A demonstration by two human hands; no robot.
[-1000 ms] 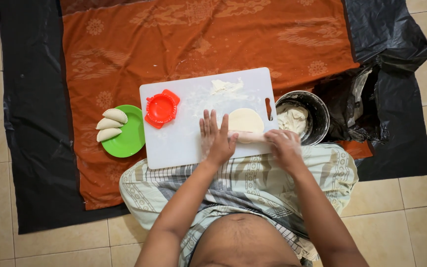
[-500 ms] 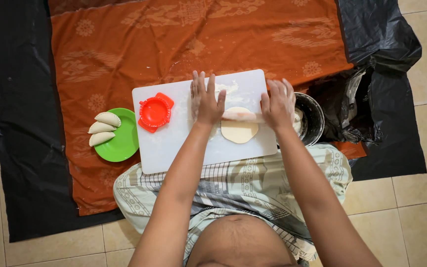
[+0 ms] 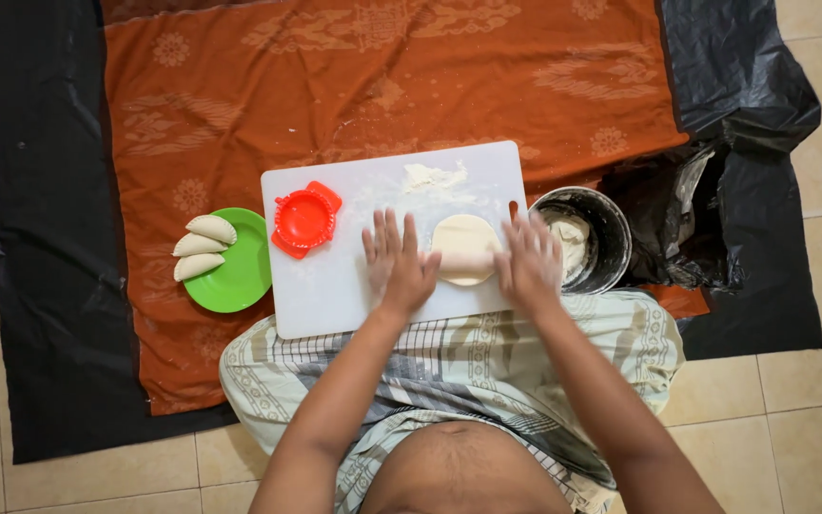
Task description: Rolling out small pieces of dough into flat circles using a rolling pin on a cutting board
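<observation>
While the black plastic sheet (image 3: 40, 286) and the orange patterned cloth (image 3: 382, 86) over it cover the tiled floor (image 3: 811, 409), your work sits on the white cutting board (image 3: 335, 295) at your knees. Judging by what lies about, you are partway through a batch. Beside the board on your right, the metal bowl (image 3: 611, 243) has some pale dough left in it, so more rounds look still to come. On your left, the green plate (image 3: 240, 276) carries three folded dumplings (image 3: 204, 247), crimped and finished. The red dumpling press (image 3: 304, 219) lies open on the board with nothing in it, just beside the plate.

Between your hands the dough round (image 3: 466, 246) lies on the board, flattened to a disc but not yet filled or folded. A rolling pin seems to run under your palms across it, though it is mostly hidden. Your left hand (image 3: 398, 266) lies flat with fingers spread; your right hand (image 3: 529, 262) is flat too, its fingers extended and blurred. A small heap of flour (image 3: 435, 176) rests at the board's far edge.
</observation>
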